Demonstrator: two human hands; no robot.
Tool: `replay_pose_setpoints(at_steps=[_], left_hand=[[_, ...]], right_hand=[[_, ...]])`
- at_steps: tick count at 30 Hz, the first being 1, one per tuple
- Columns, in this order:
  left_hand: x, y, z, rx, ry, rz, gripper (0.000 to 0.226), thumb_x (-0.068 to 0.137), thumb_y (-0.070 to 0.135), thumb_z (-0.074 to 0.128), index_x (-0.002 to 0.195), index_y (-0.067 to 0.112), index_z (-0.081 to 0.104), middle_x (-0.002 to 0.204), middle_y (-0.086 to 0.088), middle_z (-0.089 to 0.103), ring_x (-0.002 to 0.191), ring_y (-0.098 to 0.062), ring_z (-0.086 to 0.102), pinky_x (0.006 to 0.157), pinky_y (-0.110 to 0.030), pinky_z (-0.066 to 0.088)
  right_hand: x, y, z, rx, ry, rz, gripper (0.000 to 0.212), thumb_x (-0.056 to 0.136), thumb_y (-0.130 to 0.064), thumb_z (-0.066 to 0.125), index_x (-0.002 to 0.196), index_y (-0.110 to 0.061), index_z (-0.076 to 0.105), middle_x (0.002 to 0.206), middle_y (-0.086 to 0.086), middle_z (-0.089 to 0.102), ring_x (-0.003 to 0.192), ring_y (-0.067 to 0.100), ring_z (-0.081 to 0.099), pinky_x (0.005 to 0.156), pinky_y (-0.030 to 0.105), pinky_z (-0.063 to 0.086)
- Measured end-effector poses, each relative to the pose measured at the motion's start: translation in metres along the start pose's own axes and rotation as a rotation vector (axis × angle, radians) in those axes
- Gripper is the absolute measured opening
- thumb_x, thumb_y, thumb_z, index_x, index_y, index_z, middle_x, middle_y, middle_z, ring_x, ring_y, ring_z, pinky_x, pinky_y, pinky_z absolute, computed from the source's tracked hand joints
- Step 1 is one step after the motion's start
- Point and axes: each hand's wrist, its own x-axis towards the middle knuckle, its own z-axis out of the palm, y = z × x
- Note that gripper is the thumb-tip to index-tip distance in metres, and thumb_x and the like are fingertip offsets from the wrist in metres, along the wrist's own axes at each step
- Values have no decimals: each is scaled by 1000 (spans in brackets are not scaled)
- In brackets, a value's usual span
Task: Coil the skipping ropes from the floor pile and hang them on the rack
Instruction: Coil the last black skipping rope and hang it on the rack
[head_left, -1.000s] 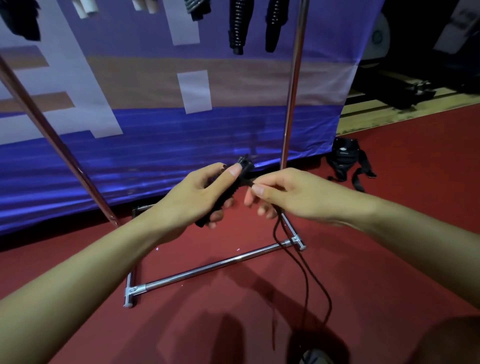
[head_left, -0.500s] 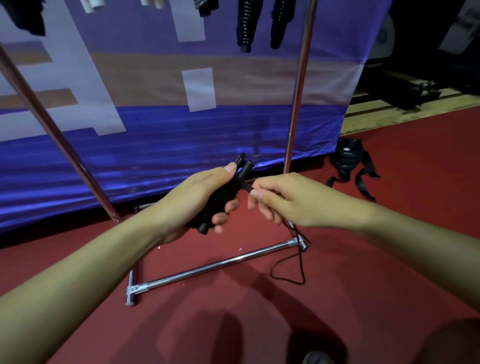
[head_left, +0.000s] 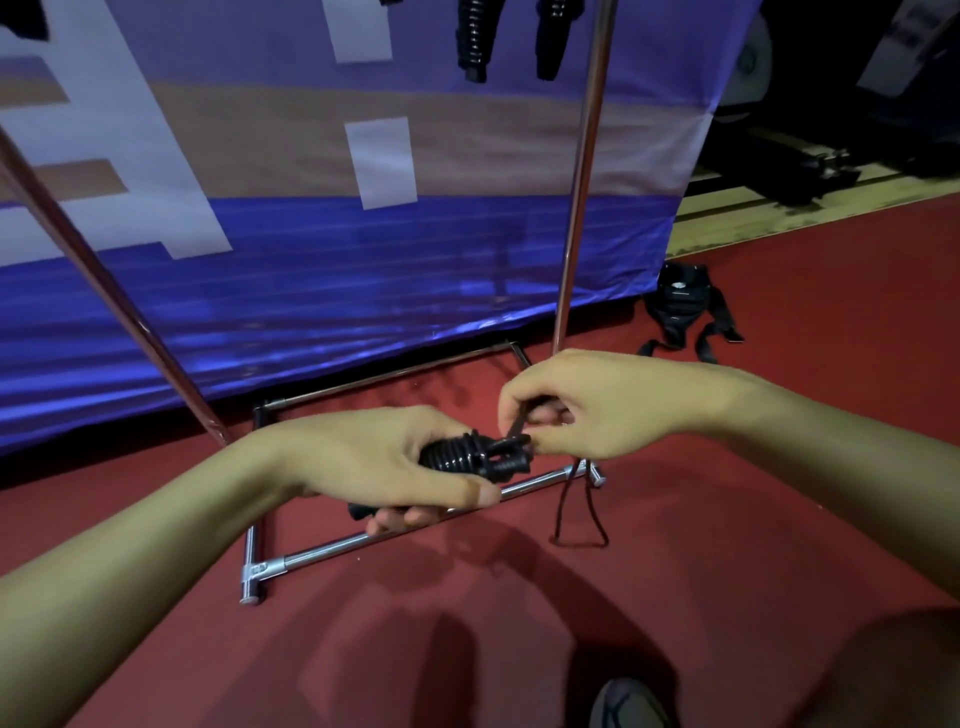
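In the head view, the left hand (head_left: 384, 462) is wrapped around the black ribbed handles (head_left: 467, 457) of a skipping rope, held low in front of the rack (head_left: 582, 171). The right hand (head_left: 587, 410) pinches the thin black cord (head_left: 519, 423) right at the handle ends, with a short loop of cord (head_left: 576, 514) dangling to the red floor (head_left: 779, 519) beside the rack's base bar (head_left: 395, 535). The winding looks nearly finished, the last slack being tucked around the handles. Next, the person would likely need to secure that tail and lift the bundle toward the upper bar, where other black handles (head_left: 475, 41) already hang.
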Motion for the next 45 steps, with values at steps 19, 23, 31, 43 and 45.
replay_pose_setpoints(at_steps=[19,23,31,43,45], left_hand=[[18,-3,6,143,100,-80,21,94,43,65,89,22,64,62,1,63,47,-18,54,46,-24,42],[23,-7,6,90,148,-64,16,100,36,64,115,41,61,78,2,75,49,-14,56,43,-23,45],[15,-17,1,-360,199,50,34,98,47,55,119,22,58,86,-4,57,53,-13,44,42,-22,41],[25,-7,-5,-382,552,50,35,105,53,45,101,19,53,79,-1,63,46,-19,43,51,-29,33],[26,-11,-9,-365,629,58,30,106,48,46,99,20,54,75,2,63,46,-19,45,50,-28,36]], right_hand=[[6,-6,-1,-111,168,67,22,89,-45,76,73,-31,69,60,-32,57,64,-1,57,57,12,37],[6,-18,-1,-176,246,59,25,94,-43,69,72,-31,69,55,-26,57,61,1,57,57,18,38],[-1,-21,2,-199,241,-95,31,104,-28,55,131,-31,70,73,-15,51,68,5,50,66,15,38],[-9,-28,12,-407,753,-53,20,95,-42,66,89,-23,64,73,-11,65,65,16,65,54,37,52],[-8,-26,13,-99,642,70,24,98,-44,60,84,-24,59,68,-15,63,63,6,62,63,30,50]])
